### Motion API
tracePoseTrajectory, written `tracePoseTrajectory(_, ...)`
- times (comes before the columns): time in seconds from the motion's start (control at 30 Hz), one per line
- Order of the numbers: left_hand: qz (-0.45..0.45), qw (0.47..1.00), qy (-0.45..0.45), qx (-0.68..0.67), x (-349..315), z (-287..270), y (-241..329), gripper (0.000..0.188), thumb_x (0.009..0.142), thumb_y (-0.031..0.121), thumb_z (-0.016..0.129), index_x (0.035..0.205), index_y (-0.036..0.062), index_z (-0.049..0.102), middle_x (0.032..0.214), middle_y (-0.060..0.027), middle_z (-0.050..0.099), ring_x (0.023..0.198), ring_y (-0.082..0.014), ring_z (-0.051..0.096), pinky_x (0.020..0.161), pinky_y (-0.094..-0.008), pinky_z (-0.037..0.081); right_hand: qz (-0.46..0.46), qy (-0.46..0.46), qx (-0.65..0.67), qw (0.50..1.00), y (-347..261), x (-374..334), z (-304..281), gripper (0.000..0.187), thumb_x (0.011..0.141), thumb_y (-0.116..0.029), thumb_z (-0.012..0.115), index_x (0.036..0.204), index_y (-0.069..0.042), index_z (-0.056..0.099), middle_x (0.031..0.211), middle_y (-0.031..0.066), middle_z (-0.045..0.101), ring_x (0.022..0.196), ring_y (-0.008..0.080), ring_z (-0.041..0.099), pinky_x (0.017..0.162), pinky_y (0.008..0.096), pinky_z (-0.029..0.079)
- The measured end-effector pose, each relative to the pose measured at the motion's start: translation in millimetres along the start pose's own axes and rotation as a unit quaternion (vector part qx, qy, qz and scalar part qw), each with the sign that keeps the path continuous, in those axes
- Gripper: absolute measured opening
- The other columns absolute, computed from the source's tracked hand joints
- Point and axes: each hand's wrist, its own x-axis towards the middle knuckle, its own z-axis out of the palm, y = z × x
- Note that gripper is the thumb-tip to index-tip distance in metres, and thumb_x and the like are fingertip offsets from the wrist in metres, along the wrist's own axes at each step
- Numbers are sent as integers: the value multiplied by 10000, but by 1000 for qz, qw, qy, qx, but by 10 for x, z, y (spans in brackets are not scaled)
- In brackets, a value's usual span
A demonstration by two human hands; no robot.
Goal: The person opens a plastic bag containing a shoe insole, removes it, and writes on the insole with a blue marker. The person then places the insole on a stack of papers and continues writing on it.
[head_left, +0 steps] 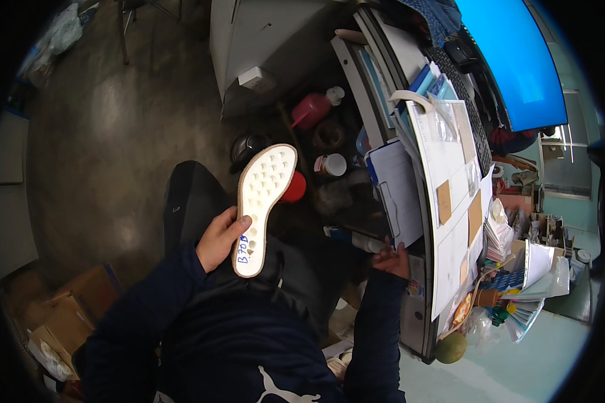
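One white, dimpled shoe sole with a tan rim (263, 205) is held upright-tilted at its heel end by the left hand (220, 238), whose thumb is pressed on the face while the other fingers are wrapped behind it, out of sight. Blue handwriting is seen on the heel of the sole, just beside the thumb. To the left of the sole a wide stretch of bare grey concrete floor (107, 134) is left open; to its right the space is crowded, with a red bottle (310, 111) and white-capped jars (333, 164) close beyond the toe. Further right of the sole, the long curved edge of a paper-covered white worktable (450, 269) is reached by the right hand (393, 258), laid at a clipboard with white sheets (398, 195); whether its fingers are closed on anything cannot be told. Items under the table are dark and hard to make out, and cardboard boxes (57, 322) below-left of the sole are cut off by the rim.
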Motion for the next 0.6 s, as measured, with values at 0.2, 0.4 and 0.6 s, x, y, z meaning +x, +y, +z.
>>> tracePoseTrajectory(0.2,21,998,-37,51,38,-75,-75,407,1000,263,538,1271,-38,498,1065,-70,615,938,-108,583,830,-264,477,-44,1,64,997,7,96,203,488,981,-407,548,1155,45,600,723,99,635,643,193,589,662,316,495)
tracePoseTrajectory(0.4,7,998,-45,38,15,-77,18,508,934,252,633,1313,-50,479,1130,-98,620,1028,-142,582,906,-291,471,-15,11,-45,999,-11,111,382,444,972,-341,573,1214,30,548,873,125,644,693,192,609,636,329,509)
tracePoseTrajectory(0.6,6,993,-114,12,56,56,112,521,882,239,717,1261,-66,529,1118,-120,648,1029,-170,610,925,-313,481,-113,19,-15,993,279,-124,642,431,975,-243,573,1337,-70,416,1100,105,604,787,179,629,651,355,535)
